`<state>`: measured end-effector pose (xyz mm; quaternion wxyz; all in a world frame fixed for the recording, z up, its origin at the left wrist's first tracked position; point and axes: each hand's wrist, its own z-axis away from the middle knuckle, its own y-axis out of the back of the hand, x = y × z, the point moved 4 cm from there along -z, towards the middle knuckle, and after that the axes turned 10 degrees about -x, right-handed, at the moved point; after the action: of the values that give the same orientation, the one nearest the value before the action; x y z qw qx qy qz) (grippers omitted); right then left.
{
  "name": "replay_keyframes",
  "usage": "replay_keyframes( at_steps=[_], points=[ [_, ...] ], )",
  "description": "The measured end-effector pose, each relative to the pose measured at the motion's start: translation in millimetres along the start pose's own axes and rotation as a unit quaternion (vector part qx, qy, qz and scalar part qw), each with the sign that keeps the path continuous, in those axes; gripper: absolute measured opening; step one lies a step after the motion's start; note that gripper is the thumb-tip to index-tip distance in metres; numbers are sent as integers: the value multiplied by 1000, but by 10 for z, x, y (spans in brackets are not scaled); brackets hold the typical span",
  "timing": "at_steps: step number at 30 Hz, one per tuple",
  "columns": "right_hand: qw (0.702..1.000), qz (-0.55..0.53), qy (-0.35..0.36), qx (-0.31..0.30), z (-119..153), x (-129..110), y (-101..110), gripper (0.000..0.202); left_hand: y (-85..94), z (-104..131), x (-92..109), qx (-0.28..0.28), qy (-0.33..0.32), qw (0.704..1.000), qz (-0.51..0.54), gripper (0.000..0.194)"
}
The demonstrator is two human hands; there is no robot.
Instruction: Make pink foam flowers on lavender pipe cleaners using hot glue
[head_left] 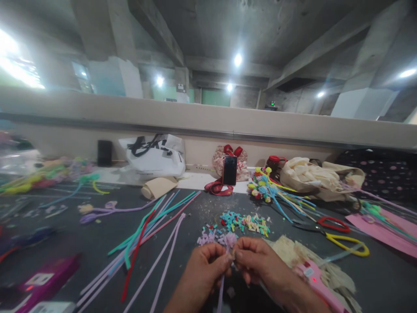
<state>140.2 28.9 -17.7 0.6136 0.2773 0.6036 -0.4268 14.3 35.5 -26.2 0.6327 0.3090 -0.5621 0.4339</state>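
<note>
My left hand (pixel 206 265) and my right hand (pixel 260 263) meet low in the middle, thumbs and forefingers closed together. Between their fingertips is a lilac pipe-cleaner flower (pixel 230 239), its fuzzy head above the fingers and a lilac stem running down below. My left fingers pinch it near the stem's top. My right fingertips press at the base of the head; the exact contact is hidden. Just beyond lie short lilac pieces (pixel 208 237), with blue pieces (pixel 233 221) and yellow pieces (pixel 257 224) farther back.
Long pipe cleaners (pixel 143 232) lie on the left of the dark table. To the right are a pink glue gun (pixel 316 278) on a crumpled cloth (pixel 289 250), scissors (pixel 325 232) and a flower bunch (pixel 260 187). A phone (pixel 230 170) and white bag (pixel 156 158) stand behind.
</note>
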Motion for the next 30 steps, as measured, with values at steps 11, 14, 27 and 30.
replay_keyframes(
  at_steps=[11, 14, 27, 30],
  points=[
    [999, -22, 24, 38, 4, -119, 120, 36, 23, 35, 32, 62, 9, 996, 68, 33],
    [997, -27, 14, 68, 8, -129, 177, 37, 52, 52, 50, 71, 5, 993, 93, 31],
    [973, 188, 48, 129, -1, -175, 228, 21, 110, 47, 50, 25, -5, 993, 117, 31],
    [969, 215, 58, 110, 3, -207, 183, 18, 112, 45, 50, 21, -4, 993, 116, 31]
  ],
)
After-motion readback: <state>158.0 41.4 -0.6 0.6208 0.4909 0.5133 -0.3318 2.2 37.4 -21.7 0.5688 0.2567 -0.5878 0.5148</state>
